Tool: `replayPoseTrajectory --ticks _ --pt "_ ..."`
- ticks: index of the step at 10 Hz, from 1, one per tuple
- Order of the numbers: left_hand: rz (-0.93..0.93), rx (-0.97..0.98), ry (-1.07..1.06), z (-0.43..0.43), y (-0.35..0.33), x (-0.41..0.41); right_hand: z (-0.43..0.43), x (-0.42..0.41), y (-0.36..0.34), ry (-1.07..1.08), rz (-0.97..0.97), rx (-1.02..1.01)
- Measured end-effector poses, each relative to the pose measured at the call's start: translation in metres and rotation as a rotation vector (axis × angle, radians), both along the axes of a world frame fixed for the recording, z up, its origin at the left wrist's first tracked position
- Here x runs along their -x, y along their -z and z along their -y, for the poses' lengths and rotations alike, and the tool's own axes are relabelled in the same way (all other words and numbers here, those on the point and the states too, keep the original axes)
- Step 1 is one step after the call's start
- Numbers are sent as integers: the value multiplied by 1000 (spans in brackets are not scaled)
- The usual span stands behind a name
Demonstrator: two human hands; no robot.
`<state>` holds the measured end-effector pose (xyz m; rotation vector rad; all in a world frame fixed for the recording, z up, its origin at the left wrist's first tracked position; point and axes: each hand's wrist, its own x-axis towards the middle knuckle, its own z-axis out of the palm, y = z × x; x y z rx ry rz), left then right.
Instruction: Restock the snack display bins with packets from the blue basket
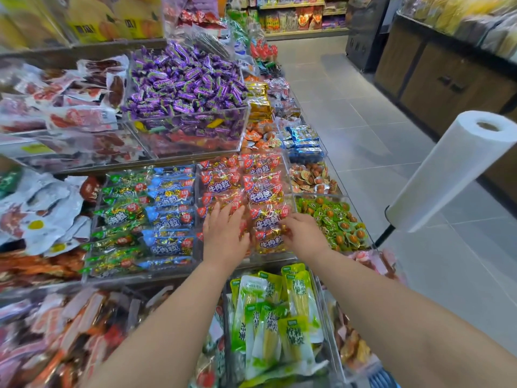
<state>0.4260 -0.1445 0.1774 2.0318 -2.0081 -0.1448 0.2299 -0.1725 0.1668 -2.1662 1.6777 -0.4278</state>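
Both my hands reach into a clear bin [291, 191] filled with red beef-snack packets [260, 180]. My left hand [223, 233] lies flat, fingers straight, pressing on the packets in the bin's left half. My right hand [302, 233] curls its fingers around the edge of a red packet [268, 239] at the bin's near right. A blue corner of the basket [383, 380] shows at the bottom right, its contents hidden.
Left of the red bin are blue packets [170, 208] and green packets [123, 214]. Purple candies [184, 85] fill a raised bin behind. Green-yellow pouches [274, 317] lie nearer me. A white bag roll [453, 169] juts out at right above the tiled aisle.
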Motion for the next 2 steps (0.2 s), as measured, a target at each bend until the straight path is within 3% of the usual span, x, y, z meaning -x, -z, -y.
replayPoseTrajectory --ticks 1,2 --pt "-174 15 -175 -42 7 0 -29 7 9 46 119 65" --pt "-316 -113 -350 -82 16 0 -62 17 17 56 194 -22"
